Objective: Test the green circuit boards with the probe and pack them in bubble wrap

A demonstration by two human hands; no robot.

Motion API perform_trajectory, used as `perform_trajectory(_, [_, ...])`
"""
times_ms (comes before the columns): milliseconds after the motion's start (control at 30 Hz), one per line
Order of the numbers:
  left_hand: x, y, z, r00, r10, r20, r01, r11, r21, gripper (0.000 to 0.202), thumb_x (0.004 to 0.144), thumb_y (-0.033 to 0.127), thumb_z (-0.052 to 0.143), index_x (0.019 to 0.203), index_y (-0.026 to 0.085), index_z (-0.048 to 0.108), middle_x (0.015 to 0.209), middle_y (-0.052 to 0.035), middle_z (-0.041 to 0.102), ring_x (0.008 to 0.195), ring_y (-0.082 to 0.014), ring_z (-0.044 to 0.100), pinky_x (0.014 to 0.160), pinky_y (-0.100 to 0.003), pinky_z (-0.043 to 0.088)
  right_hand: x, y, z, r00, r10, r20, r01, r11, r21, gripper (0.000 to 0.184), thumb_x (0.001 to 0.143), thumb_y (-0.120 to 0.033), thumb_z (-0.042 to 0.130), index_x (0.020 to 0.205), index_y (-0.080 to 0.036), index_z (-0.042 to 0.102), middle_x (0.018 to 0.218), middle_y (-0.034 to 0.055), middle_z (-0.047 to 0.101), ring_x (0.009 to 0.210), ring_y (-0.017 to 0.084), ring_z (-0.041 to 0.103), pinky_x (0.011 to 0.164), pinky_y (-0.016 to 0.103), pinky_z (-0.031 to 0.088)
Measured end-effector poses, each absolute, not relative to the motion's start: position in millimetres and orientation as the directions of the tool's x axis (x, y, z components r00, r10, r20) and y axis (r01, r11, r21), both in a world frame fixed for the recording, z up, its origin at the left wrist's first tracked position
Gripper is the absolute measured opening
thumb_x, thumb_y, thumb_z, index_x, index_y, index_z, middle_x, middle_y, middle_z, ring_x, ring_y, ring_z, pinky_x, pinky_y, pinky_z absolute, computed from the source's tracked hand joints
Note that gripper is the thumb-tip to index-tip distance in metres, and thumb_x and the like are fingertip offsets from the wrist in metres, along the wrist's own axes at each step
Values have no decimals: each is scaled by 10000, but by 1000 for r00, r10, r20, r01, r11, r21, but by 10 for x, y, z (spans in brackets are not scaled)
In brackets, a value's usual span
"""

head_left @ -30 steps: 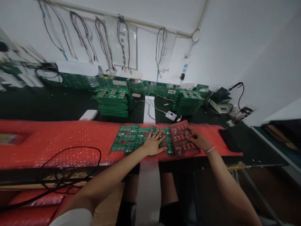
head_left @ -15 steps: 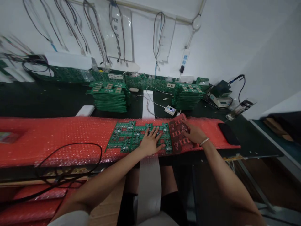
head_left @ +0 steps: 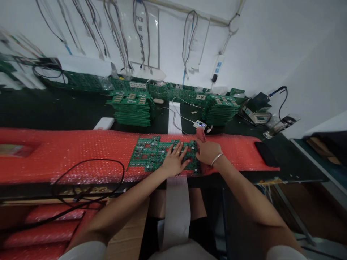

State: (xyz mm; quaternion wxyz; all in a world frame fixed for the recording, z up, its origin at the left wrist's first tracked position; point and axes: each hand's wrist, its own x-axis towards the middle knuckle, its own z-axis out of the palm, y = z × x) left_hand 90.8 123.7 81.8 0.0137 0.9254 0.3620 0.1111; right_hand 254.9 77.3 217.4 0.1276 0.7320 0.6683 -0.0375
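A green circuit board panel (head_left: 151, 153) lies flat on a long strip of red bubble wrap (head_left: 81, 153) across the bench. My left hand (head_left: 175, 160) rests on the panel's right part with its fingers spread, holding nothing. My right hand (head_left: 208, 151) grips a wrapped board in red bubble wrap (head_left: 202, 137), tipped up on edge against the panel's right end. Most of that wrapped board is hidden behind the hand. A bracelet sits on my right wrist.
Two stacks of green boards (head_left: 132, 108) (head_left: 221, 110) stand behind the wrap. Between them lie a white strip (head_left: 173, 121) and a small white device (head_left: 200, 125). A black phone (head_left: 265, 153) rests at the wrap's right end. A black cable (head_left: 86, 173) loops at the left.
The wrapped board lay flat to the right of the panel; my right hand has lifted it up on edge and swung it left toward the panel. My left hand stayed on the panel.
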Motion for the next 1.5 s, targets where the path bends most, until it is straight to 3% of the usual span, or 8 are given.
perform_trajectory(233, [523,1231,826,676,726,126,722,-687,89,615,987,546,384,1515,231,392,1606,-121,277,1501,-311,247,1192,-611,171,2224,843,2045,-47,963,-264,989,82,124,763,843,-486,579,1537,-280,338,1245,209,640,1107,335,651,848,415,527])
perform_trajectory(600, [344,1227,858,607,786,118,775,-618,133,630,982,402,376,1541,117,318,1613,-149,264,1518,-313,184,1219,-586,76,1791,969,1627,-6,951,-310,992,44,115,667,918,-450,513,1531,-241,354,1293,222,603,1138,310,622,862,408,511])
perform_trajectory(733, [275,973,1000,730,656,190,632,-754,176,661,976,436,396,1514,56,348,1572,-193,350,1496,-308,254,1235,-508,108,2152,873,1624,-48,978,-202,991,22,-131,743,928,-534,506,1555,-209,275,1239,169,646,1064,274,651,894,379,498])
perform_trajectory(833, [295,782,1017,811,549,203,512,-834,208,842,905,585,515,1533,68,296,1551,-215,376,1463,-332,316,1227,-508,150,2584,736,1530,179,984,-17,940,-176,-293,745,923,-601,489,1478,-116,385,1149,171,673,1020,279,649,893,389,499])
perform_trajectory(1033, [433,702,930,801,577,159,562,-817,134,780,885,451,642,1480,30,367,1540,-265,364,1457,-362,326,1220,-494,175,3025,601,1227,219,940,-261,693,-338,-636,914,866,-617,604,1547,-124,244,1083,133,714,894,232,693,813,349,551])
perform_trajectory(1167, [381,746,931,804,574,154,555,-818,147,790,891,455,642,1496,41,350,1548,-249,361,1469,-339,314,1218,-472,187,3010,689,1176,103,955,-278,626,-279,-728,891,879,-633,569,1569,-187,225,1062,83,737,869,209,702,772,344,583])
perform_trajectory(1267, [306,795,925,801,583,139,562,-811,163,763,911,463,615,1514,89,336,1562,-213,357,1484,-310,291,1218,-475,182,2960,759,1147,7,982,-187,567,-158,-808,849,896,-593,561,1577,-243,194,1301,79,654,1047,194,677,867,364,586])
perform_trajectory(1500, [284,922,901,803,587,106,568,-807,163,723,958,462,533,1558,165,259,1599,-147,305,1515,-263,213,1232,-477,138,2876,833,1146,38,999,-29,564,-45,-825,834,889,-407,593,1585,-262,157,1541,71,428,1371,172,460,1127,394,400])
